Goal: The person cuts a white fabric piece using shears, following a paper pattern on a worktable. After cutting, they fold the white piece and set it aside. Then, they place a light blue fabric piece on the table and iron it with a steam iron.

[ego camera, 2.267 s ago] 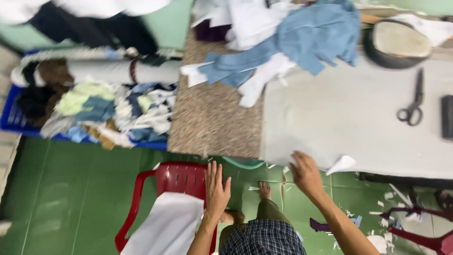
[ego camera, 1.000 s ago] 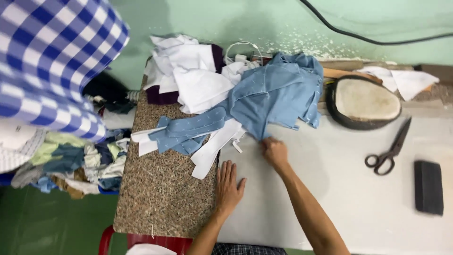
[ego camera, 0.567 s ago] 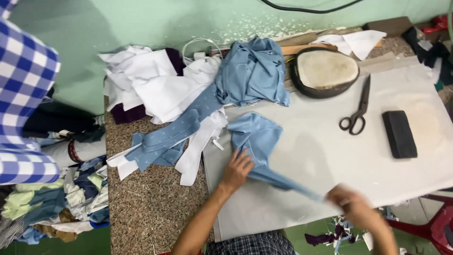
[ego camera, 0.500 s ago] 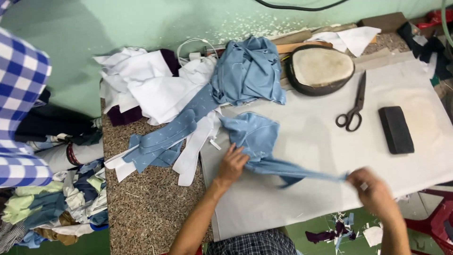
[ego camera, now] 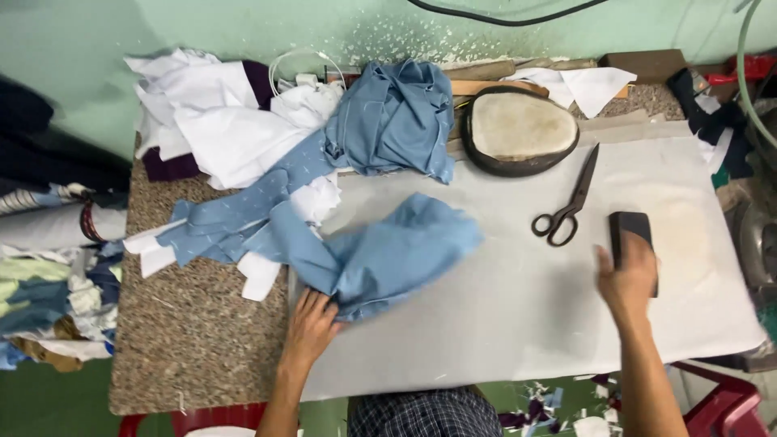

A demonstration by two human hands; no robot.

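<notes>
In the head view the blue cloth [ego camera: 405, 255] is blurred, and its folds are hard to make out. It lies near the left edge of the white board [ego camera: 518, 324]. The left hand [ego camera: 309, 328] pinches its lower corner. The right hand [ego camera: 625, 279] lies on the black block [ego camera: 631, 231] and hides its lower part, beside the scissors [ego camera: 566, 202]; its fingers seem curled on it.

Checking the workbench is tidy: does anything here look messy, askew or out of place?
Yes. Blue and white fabric pieces lie in a loose heap, spilling from the white board onto the speckled counter. Fabric scraps litter the floor below. The scissors lie flat, apart.
</notes>
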